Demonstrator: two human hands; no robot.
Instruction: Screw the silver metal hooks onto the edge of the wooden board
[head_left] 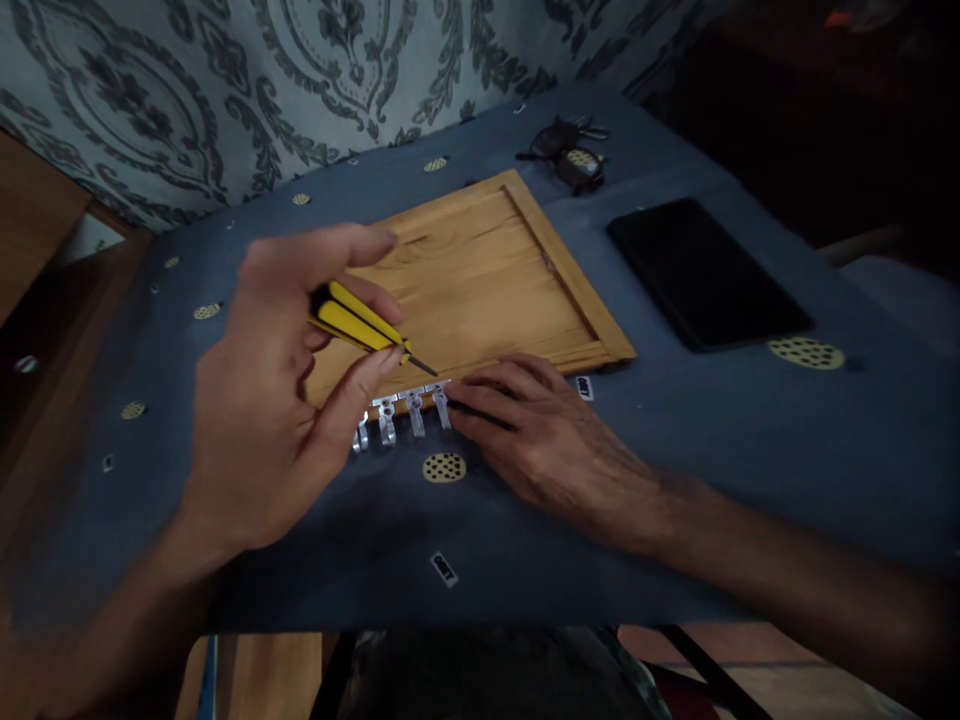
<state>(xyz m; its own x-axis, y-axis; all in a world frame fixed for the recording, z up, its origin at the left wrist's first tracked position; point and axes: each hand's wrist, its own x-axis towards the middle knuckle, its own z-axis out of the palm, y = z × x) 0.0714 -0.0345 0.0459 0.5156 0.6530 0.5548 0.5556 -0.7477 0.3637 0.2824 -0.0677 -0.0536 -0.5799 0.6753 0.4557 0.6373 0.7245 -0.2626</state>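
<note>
My left hand [289,370] is closed around a screwdriver with a yellow and black handle [358,318]. Its thin shaft points right and down, the tip close to a metal hook rail [414,402] along the near edge of a framed wooden board [480,285]. Several silver hooks hang from that rail over the cloth; my left thumb and fingers hide its left end. My right hand [544,440] lies with bent fingers over the board's near edge, its fingertips against the right end of the rail. Whether it pinches anything there is hidden.
A dark tablet or large phone [709,272] lies right of the board. Sunglasses [566,158] rest behind it, with what look like keys [589,128] beside them. The table wears a blue patterned cloth [525,580]. A patterned curtain [352,70] hangs at the back.
</note>
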